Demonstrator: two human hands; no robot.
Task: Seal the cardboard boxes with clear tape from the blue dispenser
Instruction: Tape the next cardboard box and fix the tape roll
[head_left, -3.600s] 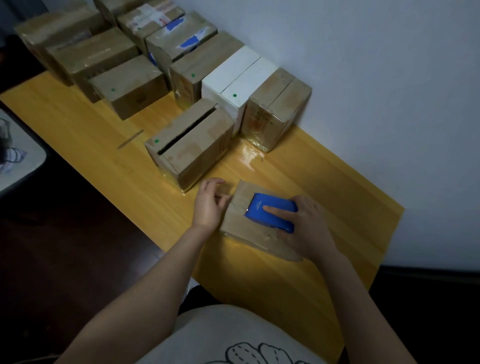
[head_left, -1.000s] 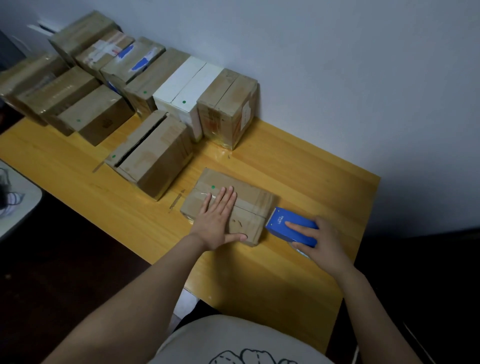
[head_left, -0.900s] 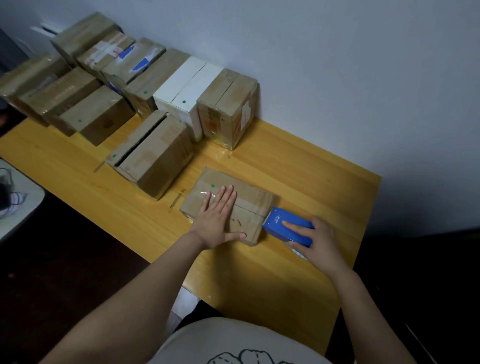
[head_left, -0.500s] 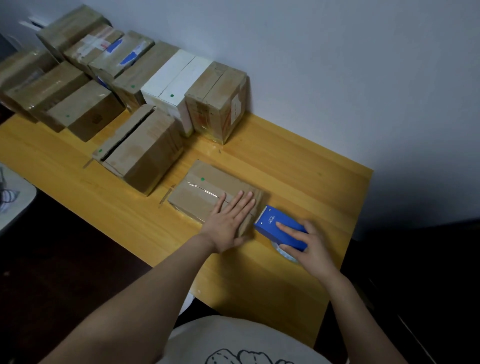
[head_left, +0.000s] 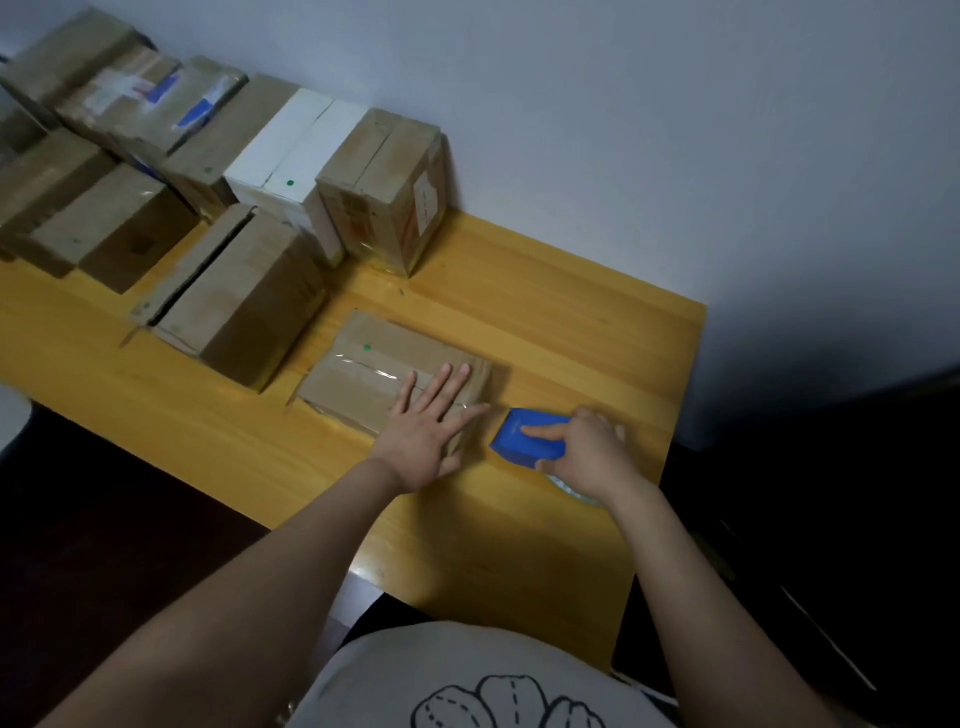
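Note:
A flat cardboard box (head_left: 363, 371) with a green dot lies on the wooden table (head_left: 545, 322), and clear tape runs along its top seam. My left hand (head_left: 428, 423) presses flat on the box's right end, fingers straight and spread. Just right of the box, my right hand (head_left: 587, 452) grips the blue tape dispenser (head_left: 524, 441) on the table, index finger stretched along its top. A bit of the clear tape roll (head_left: 574, 491) shows under my wrist.
A taller cardboard box (head_left: 244, 301) with an open top seam stands left of the flat one. Several more brown boxes and a white box (head_left: 296, 156) line the wall at the back left. The table's right edge lies close beyond the dispenser.
The dispenser has come off the box top and down past its right end onto the table. My left hand slid from the box's left end to its right end, now flat.

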